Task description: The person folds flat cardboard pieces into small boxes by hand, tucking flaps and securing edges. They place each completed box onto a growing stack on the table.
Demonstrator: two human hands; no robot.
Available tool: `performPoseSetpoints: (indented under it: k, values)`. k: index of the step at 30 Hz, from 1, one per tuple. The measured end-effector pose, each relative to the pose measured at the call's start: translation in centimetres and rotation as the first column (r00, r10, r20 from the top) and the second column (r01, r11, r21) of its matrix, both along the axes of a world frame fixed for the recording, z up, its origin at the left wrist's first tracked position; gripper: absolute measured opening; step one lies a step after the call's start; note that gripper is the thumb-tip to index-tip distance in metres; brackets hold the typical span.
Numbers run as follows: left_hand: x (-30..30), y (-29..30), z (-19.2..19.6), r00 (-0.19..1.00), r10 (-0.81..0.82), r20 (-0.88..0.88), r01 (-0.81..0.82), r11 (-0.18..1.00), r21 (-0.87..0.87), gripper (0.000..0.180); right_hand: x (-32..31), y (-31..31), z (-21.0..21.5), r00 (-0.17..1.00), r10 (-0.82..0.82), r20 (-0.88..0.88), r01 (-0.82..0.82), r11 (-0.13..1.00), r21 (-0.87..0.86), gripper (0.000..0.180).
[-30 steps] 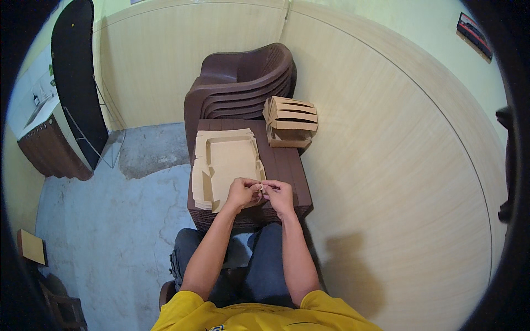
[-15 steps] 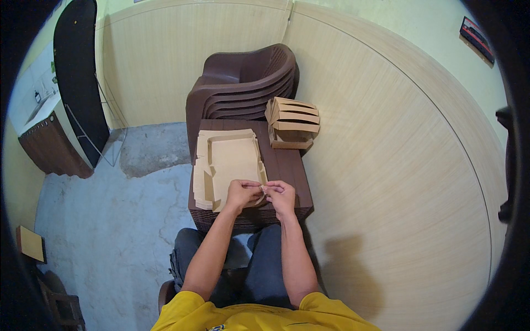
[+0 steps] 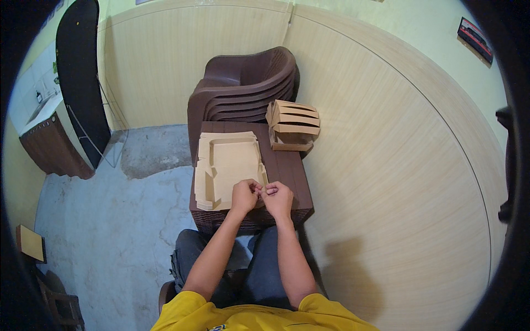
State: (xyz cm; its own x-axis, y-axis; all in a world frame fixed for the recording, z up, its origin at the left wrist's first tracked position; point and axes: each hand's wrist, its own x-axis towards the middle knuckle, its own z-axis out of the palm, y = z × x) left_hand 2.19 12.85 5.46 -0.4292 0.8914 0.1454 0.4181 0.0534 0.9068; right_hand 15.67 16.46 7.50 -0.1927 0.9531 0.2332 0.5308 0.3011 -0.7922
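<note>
Both the left hand (image 3: 244, 196) and right hand (image 3: 277, 198) pinch the near edge of a flat cardboard blank (image 3: 229, 168) atop the brown table (image 3: 287, 171), apparently mid-fold; next move likely demands a firm, aligned crease.

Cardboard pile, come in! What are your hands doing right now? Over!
Left hand and right hand together, pinching something too small to tell. Both at near edge of flat cardboard stack on brown table. Nothing blocking.

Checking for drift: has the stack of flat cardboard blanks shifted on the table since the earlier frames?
No. The blanks lie at the same spot on the table's left half, below the stacked chairs.
</note>
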Motion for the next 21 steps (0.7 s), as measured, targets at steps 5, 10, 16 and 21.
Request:
performPoseSetpoints:
  k: [5,10,16,21]
  values:
    - [-1.0,-4.5,3.4,0.987,0.143,-0.076,-0.112,0.942,0.318,0.018,-0.7,0.9,0.4,0.981,-0.030,0.191,-0.010,0.979,0.205,0.011]
    - [-7.0,-9.9,3.7,0.896,0.362,-0.258,-0.239,0.881,0.408,0.036,-1.2,0.2,3.0,0.977,-0.153,0.149,0.058,0.862,0.504,0.012]
    - [-7.0,-11.3,-1.4,0.886,0.385,0.257,-0.411,0.910,0.055,0.026,-2.4,-5.7,3.3,0.954,0.266,0.140,-0.298,0.894,0.333,0.019]
    - [-5.7,-10.4,-3.3,0.789,0.207,0.579,-0.278,0.960,0.035,0.031,-4.3,-7.2,1.7,0.903,0.349,0.249,-0.399,0.897,0.190,0.018]
